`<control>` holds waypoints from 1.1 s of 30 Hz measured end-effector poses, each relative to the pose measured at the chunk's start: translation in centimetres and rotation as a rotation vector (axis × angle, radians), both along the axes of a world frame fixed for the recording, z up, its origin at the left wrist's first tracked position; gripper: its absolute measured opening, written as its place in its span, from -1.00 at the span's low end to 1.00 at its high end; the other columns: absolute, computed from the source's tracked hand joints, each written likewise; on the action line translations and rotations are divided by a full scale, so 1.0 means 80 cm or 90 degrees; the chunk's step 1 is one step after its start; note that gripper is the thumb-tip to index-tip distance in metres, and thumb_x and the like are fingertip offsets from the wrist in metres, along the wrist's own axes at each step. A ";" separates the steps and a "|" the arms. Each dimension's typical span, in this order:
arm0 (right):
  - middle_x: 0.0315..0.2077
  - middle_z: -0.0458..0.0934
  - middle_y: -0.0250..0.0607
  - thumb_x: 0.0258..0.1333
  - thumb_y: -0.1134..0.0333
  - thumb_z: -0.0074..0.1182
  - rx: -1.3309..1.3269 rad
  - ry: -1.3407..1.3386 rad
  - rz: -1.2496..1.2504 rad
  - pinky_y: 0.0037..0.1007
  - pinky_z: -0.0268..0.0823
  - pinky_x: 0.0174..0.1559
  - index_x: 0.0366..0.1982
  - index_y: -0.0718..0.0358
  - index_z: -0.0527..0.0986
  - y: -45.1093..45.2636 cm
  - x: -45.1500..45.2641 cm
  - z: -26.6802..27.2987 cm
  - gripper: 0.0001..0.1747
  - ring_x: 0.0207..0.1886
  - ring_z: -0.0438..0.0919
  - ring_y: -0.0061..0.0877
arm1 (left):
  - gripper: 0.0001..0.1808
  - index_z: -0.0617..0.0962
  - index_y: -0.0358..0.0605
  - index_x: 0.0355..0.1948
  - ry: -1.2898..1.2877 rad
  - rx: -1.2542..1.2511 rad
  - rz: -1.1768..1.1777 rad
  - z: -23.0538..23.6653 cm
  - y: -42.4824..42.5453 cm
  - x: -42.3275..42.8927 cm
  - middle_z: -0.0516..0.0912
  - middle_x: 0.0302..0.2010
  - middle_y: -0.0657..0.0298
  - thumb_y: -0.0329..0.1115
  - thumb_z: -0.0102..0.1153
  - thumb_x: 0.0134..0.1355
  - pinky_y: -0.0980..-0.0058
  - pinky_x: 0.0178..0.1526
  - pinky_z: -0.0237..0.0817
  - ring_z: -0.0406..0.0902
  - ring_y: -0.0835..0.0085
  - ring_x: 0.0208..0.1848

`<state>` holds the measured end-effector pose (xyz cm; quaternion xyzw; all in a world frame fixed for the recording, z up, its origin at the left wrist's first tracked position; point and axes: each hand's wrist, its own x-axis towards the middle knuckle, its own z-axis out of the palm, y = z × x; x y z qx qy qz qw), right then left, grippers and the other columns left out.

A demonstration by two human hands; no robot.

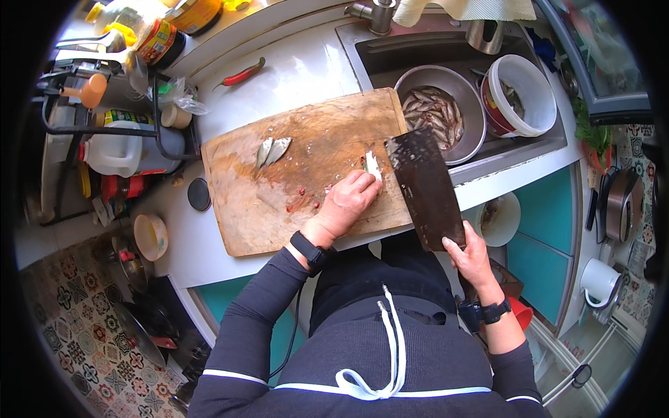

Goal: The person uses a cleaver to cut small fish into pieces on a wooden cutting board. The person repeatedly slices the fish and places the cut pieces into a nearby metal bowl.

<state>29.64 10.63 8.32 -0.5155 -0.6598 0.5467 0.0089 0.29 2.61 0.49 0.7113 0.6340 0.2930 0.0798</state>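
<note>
My right hand (469, 256) grips the handle of a dark, broad-bladed cleaver (426, 188), its blade held over the right edge of a wooden cutting board (256, 209). Fingers bent, my left hand (351, 201) presses on a small fish (372, 166) near the board's right side; the fingers hide part of it. Toward the board's upper left lie two small silvery fish pieces (273, 150) side by side. Red bits and blood stains mark the wood below them.
A steel bowl of small fish (473, 141) and a white bucket (546, 99) stand in the sink (376, 55). A red chili (243, 74) lies behind the board. Leftward are a black metal rack (104, 130), a round black lid (199, 194) and a bowl (150, 236).
</note>
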 end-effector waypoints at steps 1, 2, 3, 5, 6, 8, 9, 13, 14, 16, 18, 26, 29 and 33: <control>-0.57 0.56 -0.20 0.24 0.38 0.20 0.063 0.000 0.031 -0.43 0.35 -0.48 -0.16 0.33 0.45 -0.005 0.000 0.000 -0.77 -0.58 0.53 -0.46 | -0.72 0.63 -0.09 -0.15 0.000 0.007 0.006 -0.001 0.000 0.000 0.60 -0.19 0.25 -0.47 0.26 0.07 0.34 -0.10 0.51 0.60 0.27 -0.10; -0.56 0.56 -0.14 0.23 0.37 0.21 0.125 0.000 0.061 -0.39 0.37 -0.46 -0.16 0.32 0.45 -0.011 0.001 0.000 -0.76 -0.56 0.56 -0.36 | -0.74 0.63 -0.11 -0.16 -0.003 0.015 0.014 -0.002 0.000 0.002 0.60 -0.20 0.24 -0.47 0.25 0.07 0.35 -0.08 0.50 0.59 0.27 -0.09; -0.55 0.57 -0.08 0.23 0.37 0.21 0.181 -0.013 0.089 -0.34 0.38 -0.43 -0.16 0.32 0.45 -0.016 0.002 0.000 -0.75 -0.53 0.58 -0.26 | -0.76 0.62 -0.13 -0.18 -0.006 0.023 0.022 -0.004 0.000 0.003 0.60 -0.21 0.23 -0.47 0.24 0.08 0.37 -0.07 0.50 0.59 0.27 -0.09; -0.51 0.56 0.01 0.22 0.37 0.21 0.196 0.005 0.088 -0.24 0.42 -0.35 -0.14 0.29 0.44 -0.024 0.003 -0.001 -0.75 -0.42 0.59 -0.03 | -0.76 0.63 -0.14 -0.20 -0.028 0.045 0.043 -0.006 -0.002 0.008 0.61 -0.21 0.23 -0.47 0.27 0.06 0.37 -0.07 0.50 0.60 0.26 -0.09; -0.51 0.56 0.02 0.22 0.38 0.21 0.217 0.008 0.097 -0.23 0.42 -0.35 -0.14 0.29 0.44 -0.024 0.003 -0.002 -0.75 -0.42 0.59 -0.03 | -0.76 0.63 -0.15 -0.20 -0.039 0.055 0.054 -0.008 -0.002 0.009 0.61 -0.21 0.22 -0.47 0.29 0.05 0.36 -0.07 0.51 0.60 0.25 -0.09; -0.49 0.56 0.04 0.21 0.39 0.20 0.259 -0.008 0.110 -0.19 0.42 -0.33 -0.13 0.28 0.44 -0.022 0.003 -0.006 -0.75 -0.38 0.59 0.01 | -0.76 0.63 -0.15 -0.21 -0.041 0.062 0.052 -0.010 -0.002 0.012 0.61 -0.21 0.22 -0.47 0.31 0.04 0.36 -0.08 0.51 0.61 0.24 -0.10; -0.49 0.56 0.04 0.21 0.39 0.20 0.243 -0.008 0.105 -0.19 0.42 -0.34 -0.12 0.28 0.44 -0.018 0.002 -0.008 -0.75 -0.38 0.59 0.01 | -0.75 0.63 -0.15 -0.21 -0.041 0.066 0.053 -0.011 -0.002 0.012 0.61 -0.21 0.22 -0.47 0.32 0.04 0.36 -0.08 0.51 0.61 0.23 -0.10; -0.50 0.56 0.03 0.21 0.41 0.19 0.240 -0.001 0.098 -0.19 0.41 -0.35 -0.12 0.29 0.44 -0.013 0.002 -0.007 -0.75 -0.40 0.58 0.00 | -0.74 0.62 -0.15 -0.21 -0.057 0.053 0.067 -0.009 -0.002 0.015 0.61 -0.20 0.21 -0.48 0.33 0.03 0.35 -0.06 0.50 0.59 0.21 -0.10; -0.50 0.55 0.03 0.21 0.42 0.19 0.235 0.010 0.089 -0.19 0.41 -0.36 -0.12 0.29 0.44 -0.015 0.002 -0.006 -0.76 -0.40 0.58 0.00 | -0.74 0.62 -0.15 -0.21 -0.064 0.056 0.074 -0.009 -0.003 0.017 0.61 -0.20 0.21 -0.48 0.34 0.03 0.34 -0.06 0.49 0.59 0.20 -0.09; -0.51 0.55 0.02 0.21 0.42 0.19 0.229 0.020 0.091 -0.20 0.41 -0.36 -0.12 0.29 0.44 -0.018 0.001 -0.005 -0.76 -0.42 0.57 0.00 | -0.73 0.62 -0.15 -0.20 -0.071 0.057 0.091 -0.009 -0.002 0.022 0.61 -0.19 0.20 -0.48 0.35 0.02 0.33 -0.04 0.49 0.59 0.19 -0.09; -0.51 0.55 0.01 0.21 0.43 0.19 0.221 0.017 0.111 -0.21 0.40 -0.37 -0.12 0.30 0.44 -0.019 0.000 -0.005 -0.76 -0.43 0.57 -0.01 | -0.72 0.62 -0.15 -0.20 -0.072 0.048 0.112 -0.010 -0.002 0.027 0.61 -0.19 0.20 -0.49 0.35 0.02 0.32 -0.03 0.48 0.58 0.18 -0.09; -0.45 0.60 -0.01 0.22 0.38 0.21 0.128 0.002 0.054 -0.31 0.43 -0.30 -0.06 0.33 0.45 -0.008 0.000 0.002 -0.70 -0.41 0.61 -0.14 | -0.71 0.65 -0.17 -0.18 -0.061 0.066 0.097 -0.015 -0.005 0.025 0.64 -0.11 0.17 -0.53 0.34 0.01 0.29 0.02 0.48 0.60 0.15 -0.02; -0.41 0.64 -0.03 0.23 0.36 0.21 0.014 -0.015 0.021 -0.38 0.44 -0.26 -0.03 0.34 0.46 -0.007 0.004 0.011 -0.67 -0.41 0.63 -0.30 | -0.72 0.65 -0.18 -0.18 -0.066 0.069 0.089 -0.017 -0.004 0.024 0.64 -0.11 0.17 -0.53 0.32 0.02 0.31 0.02 0.50 0.61 0.15 -0.01; -0.43 0.63 -0.03 0.23 0.33 0.21 -0.062 -0.034 0.007 -0.38 0.43 -0.26 -0.04 0.35 0.46 -0.008 0.008 0.014 -0.66 -0.43 0.61 -0.33 | -0.71 0.65 -0.18 -0.18 -0.090 0.062 0.080 -0.019 -0.004 0.021 0.64 -0.12 0.16 -0.54 0.30 0.02 0.30 0.01 0.51 0.61 0.14 -0.01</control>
